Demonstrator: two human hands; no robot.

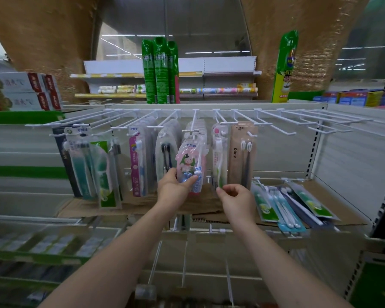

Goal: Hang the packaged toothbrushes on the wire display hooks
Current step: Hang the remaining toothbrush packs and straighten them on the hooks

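My left hand (172, 185) has its fingers (190, 181) curled round the bottom of the pink cartoon toothbrush pack (190, 167), which already hangs at the front of the middle hook (192, 131). My right hand (236, 197) pinches thumb and forefinger near the lower edge of the green-and-white toothbrush pack (219, 161) on the next hook over; motion blur there means I can't say for certain whether it truly has hold of the pack or only touches it.

Outward from that, I count roughly seven hooks loaded: dark and teal packs on the left, a magenta one, grey ones, then the brown AUBO pack (241, 156) just right of my hand. The empty hooks (298, 121) further right carry nothing.

A loose pile of toothbrush packs (285, 203) lies on the cardboard-lined shelf (142, 205) below them, so I judge the work a little past halfway, with that pile left to hang.
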